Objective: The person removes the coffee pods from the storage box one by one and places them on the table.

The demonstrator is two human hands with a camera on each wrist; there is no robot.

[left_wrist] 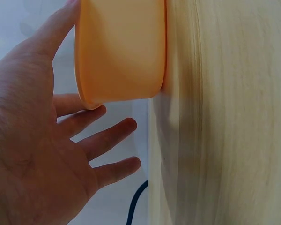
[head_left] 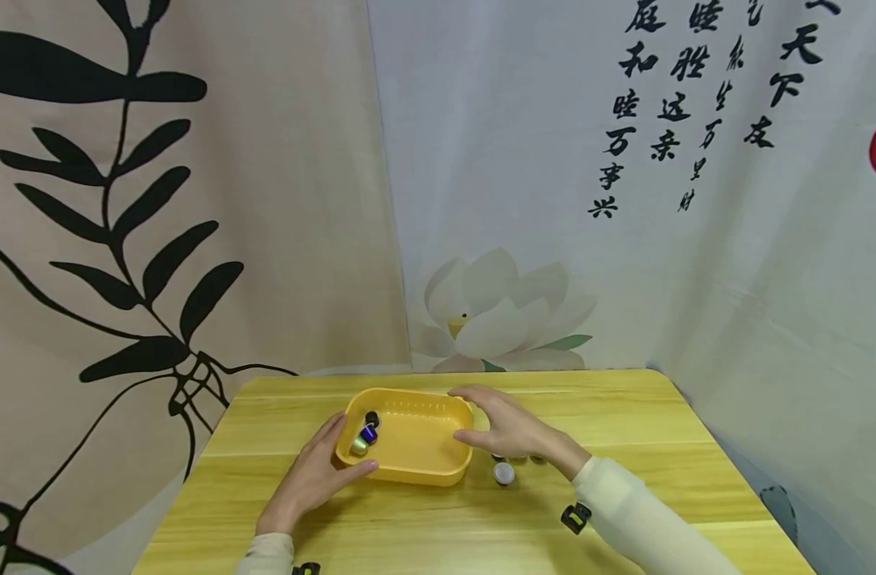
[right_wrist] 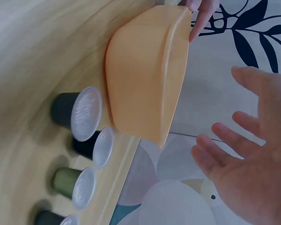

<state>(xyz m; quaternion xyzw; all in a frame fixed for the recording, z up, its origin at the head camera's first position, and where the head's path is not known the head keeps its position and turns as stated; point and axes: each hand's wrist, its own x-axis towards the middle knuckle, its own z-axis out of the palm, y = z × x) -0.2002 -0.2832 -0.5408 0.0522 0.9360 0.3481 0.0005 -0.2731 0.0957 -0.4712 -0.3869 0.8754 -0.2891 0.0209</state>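
The left hand (head_left: 315,473) grips one end of the yellow plastic tray (head_left: 426,439), three capsules (head_left: 369,434) just inside its hold; the right hand (head_left: 508,425), fingers loose, grips nothing. I'd worry that, dipping, it could topple the narrow-based coffee capsules (right_wrist: 86,114) nearby.

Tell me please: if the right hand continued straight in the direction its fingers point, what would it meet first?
Probably the yellow tray, at its right end; the right hand points there, but depth is unclear, so it might pass above.
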